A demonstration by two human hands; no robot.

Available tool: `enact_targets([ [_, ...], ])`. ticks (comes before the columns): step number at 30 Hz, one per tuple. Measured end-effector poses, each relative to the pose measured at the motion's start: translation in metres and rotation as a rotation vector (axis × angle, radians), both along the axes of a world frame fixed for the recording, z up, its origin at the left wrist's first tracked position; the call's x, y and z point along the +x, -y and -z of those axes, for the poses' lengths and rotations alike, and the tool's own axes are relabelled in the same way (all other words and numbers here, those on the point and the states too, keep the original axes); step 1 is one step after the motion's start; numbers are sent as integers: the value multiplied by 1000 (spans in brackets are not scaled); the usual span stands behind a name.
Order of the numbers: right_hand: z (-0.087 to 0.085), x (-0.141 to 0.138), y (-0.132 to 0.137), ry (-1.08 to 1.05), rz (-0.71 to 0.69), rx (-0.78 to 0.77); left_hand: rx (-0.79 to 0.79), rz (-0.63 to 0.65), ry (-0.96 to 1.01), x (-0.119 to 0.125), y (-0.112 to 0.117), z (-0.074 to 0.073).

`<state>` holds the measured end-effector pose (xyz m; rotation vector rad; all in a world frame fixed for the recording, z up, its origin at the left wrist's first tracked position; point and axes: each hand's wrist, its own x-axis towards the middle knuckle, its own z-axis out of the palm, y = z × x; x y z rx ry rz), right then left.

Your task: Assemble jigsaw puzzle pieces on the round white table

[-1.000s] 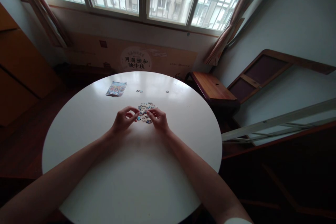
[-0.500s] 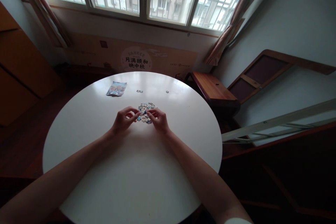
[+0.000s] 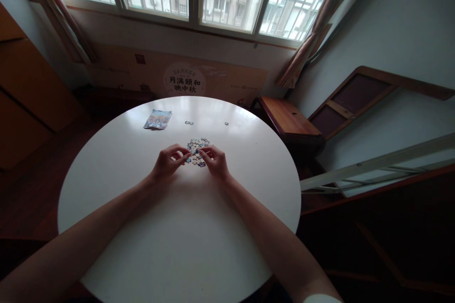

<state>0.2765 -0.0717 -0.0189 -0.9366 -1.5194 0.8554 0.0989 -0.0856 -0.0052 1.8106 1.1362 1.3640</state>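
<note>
A small pile of jigsaw pieces (image 3: 197, 144) lies near the middle of the round white table (image 3: 177, 236). My left hand (image 3: 168, 161) and my right hand (image 3: 215, 161) rest on the table just in front of the pile, fingertips almost meeting. Both hands are curled in a pinch on small puzzle pieces (image 3: 194, 153) held between them. The pieces are too small to tell apart.
A picture card (image 3: 157, 119) lies at the table's far left. Two loose pieces (image 3: 188, 123) (image 3: 226, 124) sit beyond the pile. A wooden bench (image 3: 287, 120) stands right of the table. Windows and a printed cardboard sheet (image 3: 185, 80) are behind.
The hands have barely shifted; the fingertips have drawn slightly closer over the pieces. Nothing else on the table has moved.
</note>
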Motion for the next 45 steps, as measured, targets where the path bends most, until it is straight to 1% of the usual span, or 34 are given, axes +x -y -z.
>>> enact_targets([
  [9, 1, 1, 0, 17, -17, -22, 37, -9, 42, 2, 1, -1],
  [14, 0, 1, 0, 34, -9, -12, 42, -3, 29, 2, 2, -1],
  [18, -2, 1, 1, 40, 2, 23, -9, -19, 0, 2, 3, -3],
  [21, -3, 1, 2, 35, -10, 43, -47, -8, -25, 1, 2, -3],
  [28, -3, 0, 3, 65, -51, 68, -31, 54, 17, 0, 0, 2],
  [36, -1, 0, 1, 94, -93, 89, -54, 50, 29, 1, 3, -4],
  [41, -2, 0, 2, 94, -104, 56, -73, 41, 24, -1, 0, -1],
  [45, -2, -1, 1, -2, -83, -57, -57, -6, -6, -1, 1, 0],
])
